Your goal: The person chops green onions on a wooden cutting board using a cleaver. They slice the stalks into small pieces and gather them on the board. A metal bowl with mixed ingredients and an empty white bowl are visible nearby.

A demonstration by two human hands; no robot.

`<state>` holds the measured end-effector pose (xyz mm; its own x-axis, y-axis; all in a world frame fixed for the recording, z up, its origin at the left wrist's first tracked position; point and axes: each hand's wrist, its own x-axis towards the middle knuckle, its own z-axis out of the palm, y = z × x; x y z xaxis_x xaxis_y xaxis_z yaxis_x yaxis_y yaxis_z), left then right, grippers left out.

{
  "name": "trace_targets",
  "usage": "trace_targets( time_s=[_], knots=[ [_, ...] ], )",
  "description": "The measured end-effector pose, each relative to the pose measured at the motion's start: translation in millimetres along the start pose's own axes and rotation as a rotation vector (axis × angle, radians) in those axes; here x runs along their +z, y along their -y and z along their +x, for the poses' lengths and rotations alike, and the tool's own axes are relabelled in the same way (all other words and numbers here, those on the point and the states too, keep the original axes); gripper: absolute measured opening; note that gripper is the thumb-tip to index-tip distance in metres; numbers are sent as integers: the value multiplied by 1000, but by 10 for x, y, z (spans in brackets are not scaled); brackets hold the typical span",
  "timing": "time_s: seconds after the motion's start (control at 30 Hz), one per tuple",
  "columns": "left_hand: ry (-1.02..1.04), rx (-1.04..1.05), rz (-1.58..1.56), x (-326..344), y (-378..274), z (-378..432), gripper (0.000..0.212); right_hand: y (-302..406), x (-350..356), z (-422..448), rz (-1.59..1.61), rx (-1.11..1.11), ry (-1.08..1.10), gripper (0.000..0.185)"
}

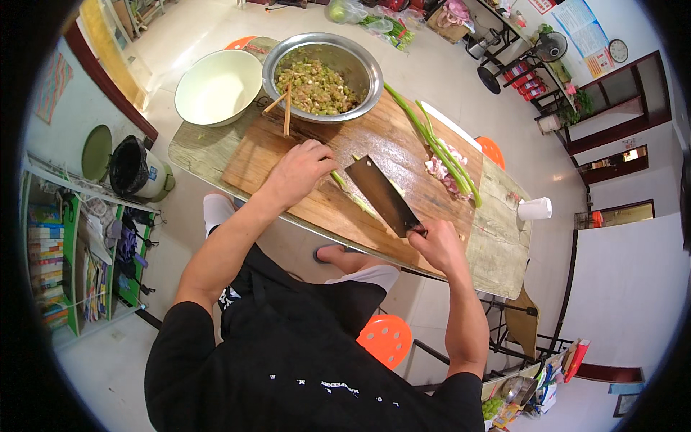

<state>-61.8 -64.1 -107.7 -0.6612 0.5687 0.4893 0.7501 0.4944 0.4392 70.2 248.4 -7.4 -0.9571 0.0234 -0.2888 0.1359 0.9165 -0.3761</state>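
Note:
My right hand (438, 245) grips the handle of a cleaver (384, 195), whose broad dark blade lies over the wooden cutting board (253, 156). My left hand (302, 171) is at a green stalk (353, 195) on the board, left of the blade; its fingers are curled, and whether they grip the stalk is hidden. Longer green stalks (444, 156) lie at the board's right, across pieces of raw meat (436, 168). At the board's far edge stands a steel bowl (372, 97) of chopped green and meat mixture (316, 86), with wooden chopsticks (287, 110) leaning in it.
Left of the steel bowl stands an empty cream bowl (216, 89). A white paper roll or cup (534, 208) is near the table's right edge (499, 243). An orange stool (385, 340) is below the near edge, and a lined bin (132, 167) stands on the floor at left.

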Motion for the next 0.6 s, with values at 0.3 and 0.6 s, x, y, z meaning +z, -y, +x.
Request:
trace_targets(
  time_s=[0.3,0.6],
  knots=[
    [161,-9,1,-123,147,-104,9,-184,-23,94,-114,54,64,36],
    [356,155,-162,107,-160,12,16,2,-51,32,-105,65,-43,39]
  ],
)
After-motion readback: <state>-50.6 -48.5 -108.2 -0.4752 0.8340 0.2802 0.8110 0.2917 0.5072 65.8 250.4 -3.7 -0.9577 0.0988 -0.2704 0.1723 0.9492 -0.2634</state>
